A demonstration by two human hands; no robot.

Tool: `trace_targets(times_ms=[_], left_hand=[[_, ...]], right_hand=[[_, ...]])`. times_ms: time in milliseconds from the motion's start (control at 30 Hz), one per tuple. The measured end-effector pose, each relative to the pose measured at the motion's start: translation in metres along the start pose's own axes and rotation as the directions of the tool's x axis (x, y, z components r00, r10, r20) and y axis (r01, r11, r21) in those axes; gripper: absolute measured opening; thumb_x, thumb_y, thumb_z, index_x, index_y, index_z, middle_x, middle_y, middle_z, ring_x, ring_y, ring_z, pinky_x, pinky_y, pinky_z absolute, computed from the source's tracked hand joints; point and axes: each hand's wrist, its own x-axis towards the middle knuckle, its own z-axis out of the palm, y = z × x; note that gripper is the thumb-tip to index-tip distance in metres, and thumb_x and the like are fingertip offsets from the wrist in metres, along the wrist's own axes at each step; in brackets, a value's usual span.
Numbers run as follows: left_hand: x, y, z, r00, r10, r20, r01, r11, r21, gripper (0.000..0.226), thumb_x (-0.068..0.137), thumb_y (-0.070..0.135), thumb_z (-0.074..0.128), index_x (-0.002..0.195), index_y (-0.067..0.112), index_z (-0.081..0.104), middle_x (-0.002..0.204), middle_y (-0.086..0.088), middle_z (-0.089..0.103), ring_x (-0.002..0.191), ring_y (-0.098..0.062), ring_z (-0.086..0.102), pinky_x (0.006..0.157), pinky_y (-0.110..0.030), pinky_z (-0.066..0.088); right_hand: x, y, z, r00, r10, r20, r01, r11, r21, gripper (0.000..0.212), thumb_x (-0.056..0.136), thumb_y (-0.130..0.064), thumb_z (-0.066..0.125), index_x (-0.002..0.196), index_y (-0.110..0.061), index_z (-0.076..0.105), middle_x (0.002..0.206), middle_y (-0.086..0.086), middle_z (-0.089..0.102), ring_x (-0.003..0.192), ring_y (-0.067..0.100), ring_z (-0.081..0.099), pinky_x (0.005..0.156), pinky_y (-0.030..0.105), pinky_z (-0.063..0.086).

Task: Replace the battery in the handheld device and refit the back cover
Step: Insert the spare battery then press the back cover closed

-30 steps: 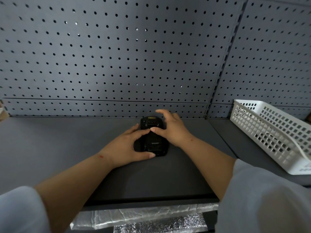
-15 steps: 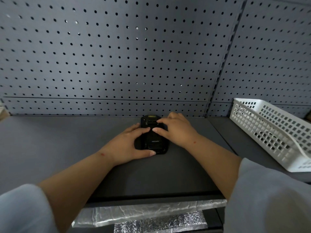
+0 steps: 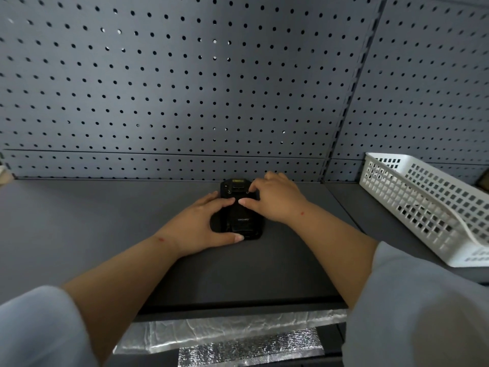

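A black handheld device (image 3: 242, 221) lies back-side up on the dark grey shelf (image 3: 79, 221), close to the pegboard wall. Its back shows a small "urovo" label. My left hand (image 3: 201, 226) wraps its left side, thumb along the near bottom edge and forefinger across the middle. My right hand (image 3: 272, 198) rests on the upper right part, thumb and fingertips pressing the back near the top. Whether the back cover is fully seated I cannot tell.
A white perforated plastic basket (image 3: 423, 205) stands on the shelf at the right. A grey pegboard wall (image 3: 185, 88) closes the back. Silver foil padding (image 3: 238, 337) lies below the shelf's front edge.
My right hand has curled in and slid down onto the top of the device; its fingers were spread above it a second ago. The left hand has hardly moved.
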Motion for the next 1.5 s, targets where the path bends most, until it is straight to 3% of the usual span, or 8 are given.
trace_targets(times_ms=[167, 267, 333, 433, 633, 800, 1167, 1500], left_hand=[[-0.001, 0.001, -0.002, 1.0, 0.007, 0.025, -0.006, 1.0, -0.016, 0.082, 0.07, 0.046, 0.071, 0.139, 0.032, 0.03, 0.152, 0.002, 0.024, 0.139, -0.008, 0.018, 0.109, -0.021, 0.016], [0.0, 0.003, -0.004, 0.998, -0.023, 0.067, 0.025, 0.999, -0.041, 0.086, 0.069, 0.045, 0.072, 0.139, 0.031, 0.024, 0.143, 0.002, 0.037, 0.122, -0.007, 0.036, 0.1, -0.02, 0.027], [0.004, 0.005, -0.007, 0.994, -0.063, 0.092, 0.071, 0.994, -0.084, 0.094, 0.067, 0.043, 0.075, 0.14, 0.029, 0.018, 0.138, 0.002, 0.041, 0.112, -0.005, 0.04, 0.095, -0.02, 0.03], [0.011, 0.006, -0.011, 0.981, -0.097, 0.169, 0.122, 0.983, -0.14, 0.106, 0.062, 0.04, 0.08, 0.142, 0.033, 0.01, 0.139, 0.004, 0.04, 0.12, -0.01, 0.04, 0.1, -0.023, 0.03], [0.03, 0.009, -0.024, 0.927, -0.189, 0.323, 0.188, 0.982, 0.035, 0.133, 0.039, 0.058, 0.08, 0.144, 0.034, 0.002, 0.15, 0.002, 0.025, 0.135, -0.017, 0.027, 0.114, -0.037, 0.026], [0.036, 0.018, -0.029, 0.9, -0.242, 0.362, 0.182, 0.965, 0.191, 0.123, 0.054, 0.052, 0.08, 0.145, 0.029, -0.001, 0.153, -0.001, 0.015, 0.139, -0.021, 0.018, 0.115, -0.036, 0.021], [0.037, 0.021, -0.034, 0.928, -0.206, 0.31, 0.1, 0.94, 0.325, 0.118, 0.046, 0.061, 0.079, 0.14, 0.031, 0.015, 0.142, 0.0, 0.033, 0.127, -0.019, 0.036, 0.107, -0.034, 0.034], [0.046, 0.027, -0.037, 0.914, -0.248, 0.32, 0.061, 0.866, 0.497, 0.118, 0.044, 0.069, 0.073, 0.138, 0.026, 0.016, 0.139, -0.001, 0.032, 0.128, -0.021, 0.032, 0.106, -0.039, 0.035]], right_hand=[[-0.001, 0.0, 0.002, 0.998, 0.039, 0.039, -0.043, 0.992, 0.119, 0.053, 0.086, -0.052, 0.05, 0.127, -0.017, 0.049, 0.126, 0.011, 0.049, 0.12, 0.027, 0.044, 0.098, 0.037, 0.038], [-0.002, 0.004, 0.0, 0.993, 0.026, 0.115, -0.06, 0.951, 0.303, 0.056, 0.085, -0.046, 0.056, 0.13, -0.016, 0.045, 0.13, 0.011, 0.051, 0.117, 0.024, 0.05, 0.092, 0.031, 0.039], [-0.005, 0.01, -0.003, 0.98, -0.007, 0.2, -0.074, 0.915, 0.396, 0.067, 0.084, -0.043, 0.059, 0.14, -0.016, 0.033, 0.139, 0.009, 0.048, 0.124, 0.022, 0.048, 0.093, 0.026, 0.035], [-0.011, 0.019, -0.009, 0.934, -0.079, 0.348, -0.101, 0.877, 0.469, 0.085, 0.081, -0.041, 0.063, 0.148, -0.024, 0.013, 0.152, 0.004, 0.033, 0.137, 0.018, 0.034, 0.099, 0.021, 0.025], [-0.005, 0.026, -0.01, 0.884, -0.098, 0.458, -0.122, 0.896, 0.427, 0.093, 0.077, -0.046, 0.066, 0.147, -0.031, 0.007, 0.155, 0.004, 0.025, 0.142, 0.019, 0.026, 0.113, 0.031, 0.02], [-0.001, 0.026, -0.007, 0.876, -0.091, 0.474, -0.137, 0.895, 0.425, 0.095, 0.073, -0.048, 0.068, 0.147, -0.031, 0.009, 0.156, 0.005, 0.024, 0.142, 0.021, 0.025, 0.115, 0.035, 0.021], [0.0, 0.024, -0.009, 0.872, -0.092, 0.481, -0.121, 0.911, 0.395, 0.095, 0.075, -0.047, 0.067, 0.147, -0.027, 0.007, 0.156, 0.004, 0.022, 0.143, 0.02, 0.023, 0.115, 0.033, 0.02], [-0.003, 0.023, -0.009, 0.875, -0.089, 0.476, -0.096, 0.932, 0.35, 0.093, 0.077, -0.05, 0.063, 0.147, -0.028, 0.005, 0.157, 0.004, 0.019, 0.143, 0.021, 0.021, 0.115, 0.034, 0.019]])
